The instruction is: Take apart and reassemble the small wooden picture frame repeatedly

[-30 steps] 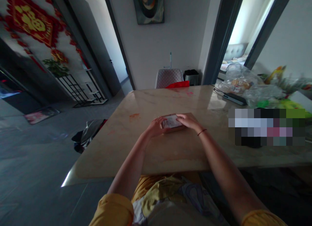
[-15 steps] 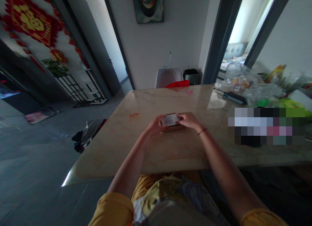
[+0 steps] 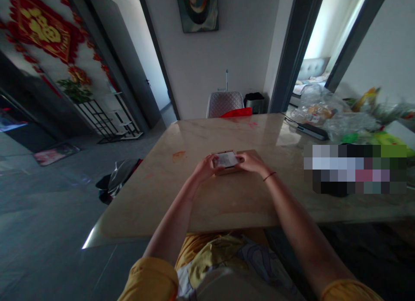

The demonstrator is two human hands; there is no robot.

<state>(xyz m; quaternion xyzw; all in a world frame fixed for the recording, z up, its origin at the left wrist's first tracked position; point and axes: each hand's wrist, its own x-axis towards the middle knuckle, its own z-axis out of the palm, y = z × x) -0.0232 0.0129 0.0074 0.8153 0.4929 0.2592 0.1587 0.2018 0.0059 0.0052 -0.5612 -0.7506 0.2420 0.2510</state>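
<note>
A small stack of cards with a pale face sits between my two hands, low over a beige marble table. My left hand grips the stack's left end with curled fingers. My right hand grips its right end, and a thin red cord circles that wrist. The stack's underside is hidden and I cannot tell whether it rests on the table.
Clear plastic bags with food, a dark flat device and green items crowd the table's right side. A quilted chair with a red cloth stands at the far edge. A dark bag lies on the grey floor at left.
The card stack looks more squared and compact between my hands than a second ago. Both hands stay at the same spot on the table.
</note>
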